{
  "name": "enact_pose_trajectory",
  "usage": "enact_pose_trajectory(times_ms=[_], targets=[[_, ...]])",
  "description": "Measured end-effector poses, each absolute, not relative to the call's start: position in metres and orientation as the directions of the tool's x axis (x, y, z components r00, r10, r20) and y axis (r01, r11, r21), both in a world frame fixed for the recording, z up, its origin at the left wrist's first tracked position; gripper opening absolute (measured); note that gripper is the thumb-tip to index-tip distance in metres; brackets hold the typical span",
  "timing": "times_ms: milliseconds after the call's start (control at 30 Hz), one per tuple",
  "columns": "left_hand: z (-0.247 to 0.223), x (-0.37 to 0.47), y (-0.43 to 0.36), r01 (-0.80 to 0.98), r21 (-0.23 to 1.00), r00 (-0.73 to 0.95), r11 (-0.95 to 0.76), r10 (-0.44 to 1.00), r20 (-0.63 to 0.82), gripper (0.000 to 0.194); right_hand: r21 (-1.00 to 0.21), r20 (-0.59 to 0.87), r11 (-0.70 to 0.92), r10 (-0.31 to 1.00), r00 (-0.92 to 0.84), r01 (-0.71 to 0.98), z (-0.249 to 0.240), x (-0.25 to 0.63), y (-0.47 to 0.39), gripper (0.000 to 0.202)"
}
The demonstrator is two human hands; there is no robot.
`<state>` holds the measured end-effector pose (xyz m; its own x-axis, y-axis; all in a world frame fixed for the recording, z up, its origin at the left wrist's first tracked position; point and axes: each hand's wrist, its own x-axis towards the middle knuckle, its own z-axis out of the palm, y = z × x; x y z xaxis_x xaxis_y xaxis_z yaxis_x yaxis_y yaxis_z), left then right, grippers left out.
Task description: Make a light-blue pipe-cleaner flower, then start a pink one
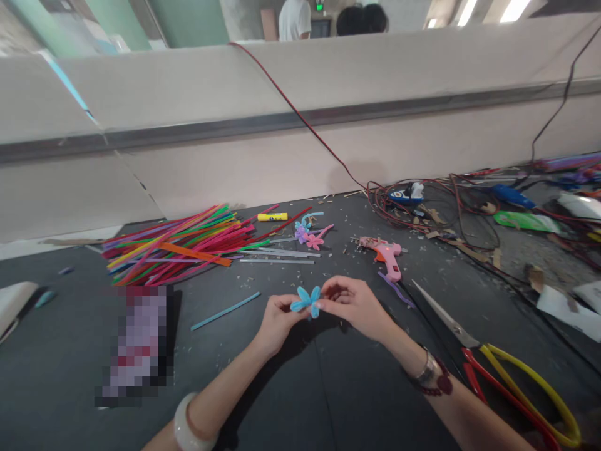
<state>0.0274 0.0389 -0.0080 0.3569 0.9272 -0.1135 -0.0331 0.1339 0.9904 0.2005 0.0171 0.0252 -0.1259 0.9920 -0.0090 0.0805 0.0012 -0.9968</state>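
Head view: the left hand (280,321) and right hand (352,304), both nearly closed, pinched a blue fuzzy flower (303,297) between them, presumably from opposite sides to steady it. A blue strip (225,311) lay left of the left hand; a pink glue gun (389,255) rested beyond the right, probably for easy reach.

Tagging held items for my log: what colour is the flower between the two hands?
The flower is light blue, shown best in the head view.
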Motion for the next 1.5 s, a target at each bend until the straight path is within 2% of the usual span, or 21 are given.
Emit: enact_pose_trajectory(times_ms=[167,333,400,467,567,667,967,1100,1367,1500], targets=[[-0.009,0.027,0.04,-0.111,0.98,0.326,0.165,0.938,-0.121,0.014,-0.992,-0.092,-0.108,0.972,-0.218,-0.065,0.018,0.194,0.017,0.024],[-0.008,0.029,0.042,-0.298,0.909,0.289,0.291,0.935,-0.205,0.013,-0.921,-0.08,-0.171,0.962,-0.26,-0.35,0.008,0.191,0.019,0.026],[-0.007,0.031,0.042,-0.368,0.872,0.275,0.324,0.933,-0.23,0.012,-0.902,-0.065,-0.177,0.957,-0.284,-0.393,0.002,0.188,0.019,0.032],[-0.005,0.032,0.042,-0.396,0.855,0.267,0.335,0.933,-0.242,0.011,-0.933,-0.021,-0.108,0.969,-0.246,-0.345,-0.002,0.184,0.018,0.03],[-0.004,0.033,0.04,-0.385,0.861,0.269,0.331,0.933,-0.238,0.009,-0.991,0.06,0.05,0.995,-0.083,-0.126,-0.004,0.176,0.016,0.01],[-0.005,0.035,0.036,-0.349,0.893,0.255,0.285,0.945,-0.202,0.011,-0.992,0.129,0.129,0.99,0.047,0.016,-0.005,0.17,0.013,0.012],[-0.012,0.037,0.029,-0.212,0.974,0.231,0.086,0.972,-0.035,0.021,-0.977,0.211,0.212,0.952,0.221,0.019,-0.01,0.163,0.013,0.012],[-0.012,0.035,0.029,-0.187,0.978,0.215,0.092,0.975,-0.051,0.019,-0.975,0.221,0.22,0.947,0.232,0.028,-0.01,0.163,0.013,0.013],[-0.015,0.034,0.034,-0.329,0.924,0.231,0.198,0.965,-0.125,0.005,-0.982,0.181,0.187,0.971,0.159,-0.027,-0.011,0.165,0.012,0.01],[-0.017,0.032,0.036,-0.275,0.952,0.172,0.137,0.981,-0.092,0.001,-0.98,0.198,0.199,0.968,0.157,0.01,-0.009,0.166,0.013,0.012]])
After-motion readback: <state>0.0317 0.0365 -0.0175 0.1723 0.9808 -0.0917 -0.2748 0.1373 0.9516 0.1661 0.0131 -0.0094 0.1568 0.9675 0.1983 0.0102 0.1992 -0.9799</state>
